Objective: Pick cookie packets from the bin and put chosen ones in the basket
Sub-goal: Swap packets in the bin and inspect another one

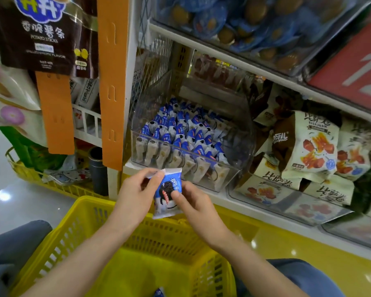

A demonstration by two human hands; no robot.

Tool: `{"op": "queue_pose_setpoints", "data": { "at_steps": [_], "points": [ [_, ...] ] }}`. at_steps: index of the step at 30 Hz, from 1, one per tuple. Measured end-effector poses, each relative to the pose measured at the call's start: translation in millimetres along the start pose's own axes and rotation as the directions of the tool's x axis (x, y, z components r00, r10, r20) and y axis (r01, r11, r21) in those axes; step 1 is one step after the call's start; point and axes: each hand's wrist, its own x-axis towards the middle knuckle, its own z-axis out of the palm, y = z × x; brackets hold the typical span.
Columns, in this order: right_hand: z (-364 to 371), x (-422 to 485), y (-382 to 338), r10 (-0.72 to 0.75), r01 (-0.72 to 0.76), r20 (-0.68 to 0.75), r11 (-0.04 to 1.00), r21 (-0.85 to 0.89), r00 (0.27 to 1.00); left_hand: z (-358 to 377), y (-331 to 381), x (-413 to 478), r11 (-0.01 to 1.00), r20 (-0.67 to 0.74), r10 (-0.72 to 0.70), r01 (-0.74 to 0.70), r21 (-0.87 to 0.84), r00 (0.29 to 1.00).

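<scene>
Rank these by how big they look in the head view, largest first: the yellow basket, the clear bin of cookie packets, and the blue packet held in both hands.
1. yellow basket, nearest the camera, so its lead is partly nearness
2. clear bin, farther back on the shelf
3. blue packet, clearly smallest, held by the left hand and right hand

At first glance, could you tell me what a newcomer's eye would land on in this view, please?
Probably the blue cookie packet held at centre by both the left hand and right hand, above the bright yellow basket at the bottom. Just behind, a clear bin on the shelf is packed with matching blue packets. At far right hangs a red sign.
</scene>
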Motion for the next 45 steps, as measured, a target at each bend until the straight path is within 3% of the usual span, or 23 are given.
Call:
{"op": "queue_pose_setpoints", "data": {
  "at_steps": [5, 9, 13, 16, 19, 22, 24, 27, 30, 33, 38, 40, 43, 45],
  "points": [
    [-11, -4, -8, 0.023, -0.022, -0.010, 0.995, 0.094, 1.000, -6, 16, 7, 0.998, 0.062, 0.058, -0.059, 0.011, 0.996],
    [-29, 2, -26, -0.051, 0.052, -0.070, 0.999, 0.012, 0.996, -9, 38, 21, 0.957, 0.123, 0.214, -0.233, 0.170, 0.969],
    [-61, 24, -52, -0.111, 0.094, -0.228, 0.992, -0.084, 0.967, -14, 56, 47, 0.771, 0.166, 0.471, -0.496, 0.399, 0.866],
    [-92, 56, -62, -0.096, 0.005, -0.369, 0.971, -0.240, 0.924, -13, 49, 66, 0.592, 0.272, 0.521, -0.572, 0.568, 0.809],
    [-118, 92, -63, -0.061, -0.180, -0.431, 0.849, -0.498, 0.900, -12, 34, 71, 0.493, 0.345, 0.485, -0.577, 0.651, 0.803],
    [-131, 121, -58, -0.011, -0.314, -0.452, 0.704, -0.637, 0.892, -14, 26, 73, 0.396, 0.375, 0.534, -0.616, 0.681, 0.758],
    [-133, 137, -54, 0.053, -0.421, -0.462, 0.515, -0.747, 0.885, -14, 22, 74, 0.371, 0.358, 0.574, -0.624, 0.688, 0.736],
    [-129, 154, -45, 0.103, -0.440, -0.429, 0.283, -0.853, 0.897, -12, 18, 77, 0.372, 0.338, 0.625, -0.649, 0.664, 0.703],
    [-124, 163, -35, 0.178, -0.416, -0.385, 0.203, -0.886, 0.906, -12, 15, 78, 0.393, 0.320, 0.646, -0.661, 0.639, 0.693],
    [-120, 172, -27, 0.277, -0.451, -0.382, 0.253, -0.856, 0.881, -13, 15, 78, 0.399, 0.316, 0.653, -0.668, 0.628, 0.688],
    [-118, 186, -12, 0.354, -0.526, -0.392, 0.495, -0.692, 0.849, -13, 16, 78, 0.397, 0.315, 0.660, -0.672, 0.625, 0.682],
    [-118, 189, -7, 0.371, -0.522, -0.370, 0.544, -0.657, 0.852, -13, 16, 79, 0.389, 0.314, 0.670, -0.678, 0.624, 0.673],
    [-121, 193, -5, 0.428, -0.530, -0.335, 0.511, -0.676, 0.840, -11, 14, 80, 0.382, 0.309, 0.687, -0.689, 0.617, 0.658],
    [-123, 197, -6, 0.445, -0.515, -0.326, 0.419, -0.748, 0.834, -11, 13, 81, 0.372, 0.308, 0.697, -0.694, 0.616, 0.647]
  ]
}}
